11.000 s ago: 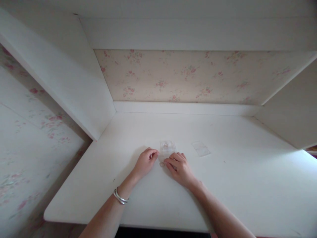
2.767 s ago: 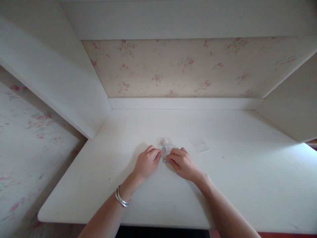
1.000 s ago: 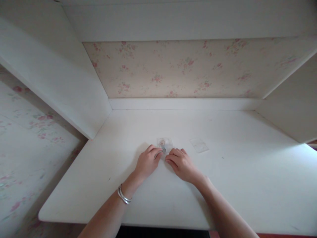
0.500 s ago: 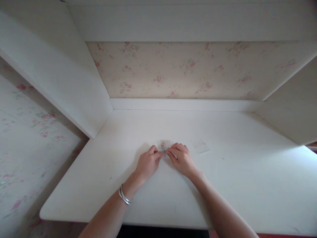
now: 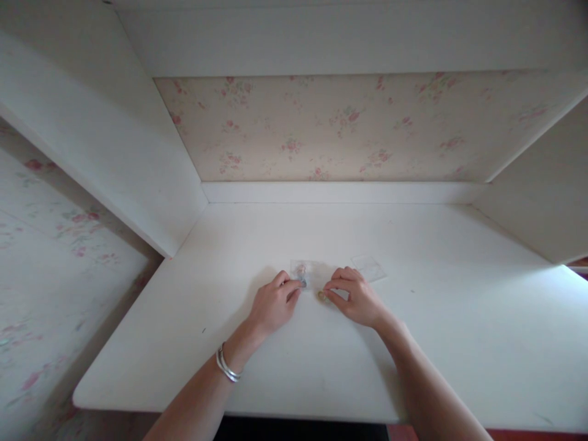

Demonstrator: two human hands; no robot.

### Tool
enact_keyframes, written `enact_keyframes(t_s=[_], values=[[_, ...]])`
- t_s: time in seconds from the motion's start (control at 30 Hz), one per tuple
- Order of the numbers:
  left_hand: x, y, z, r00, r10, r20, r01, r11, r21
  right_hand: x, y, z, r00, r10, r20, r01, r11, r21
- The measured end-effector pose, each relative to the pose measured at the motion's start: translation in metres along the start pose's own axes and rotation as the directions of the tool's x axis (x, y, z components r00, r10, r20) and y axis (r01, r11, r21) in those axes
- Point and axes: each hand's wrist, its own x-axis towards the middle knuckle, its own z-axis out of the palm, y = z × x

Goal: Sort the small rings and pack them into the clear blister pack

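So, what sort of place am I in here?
Probably a room in a home, at a built-in desk or similar furniture: a broad white desktop, a white side panel standing at its left, and pink floral wallpaper behind it.

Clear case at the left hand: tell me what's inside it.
The clear case shows a small reddish thing far left and a grey thing nearer, at the tips of the left hand; whether that's inside or pinched is unclear. Fingers hide the near left corner.
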Motion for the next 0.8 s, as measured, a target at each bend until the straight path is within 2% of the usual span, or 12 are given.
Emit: enact_keyframes(t_s=[0.13,0.4,0.63,0.8], values=[[0.000,0.004,0.001,0.999,0.029,-0.017,-0.029,1.000,0.002,-0.001,-0.006,0.003,0.996,-0.038,0.084,0.047,0.993,-0.108],[-0.001,0.008,0.000,0.996,0.087,-0.014,-0.087,0.996,0.011,-0.001,-0.008,0.011,0.988,-0.064,0.139,0.091,0.977,-0.195],[0.000,0.007,-0.002,0.996,0.084,-0.008,-0.084,0.996,0.011,0.000,-0.020,0.014,0.977,-0.101,0.190,0.132,0.979,-0.156],[0.000,0.007,-0.003,0.996,0.085,-0.008,-0.084,0.996,0.013,0.000,-0.022,0.014,0.978,-0.130,0.164,0.153,0.979,-0.133]])
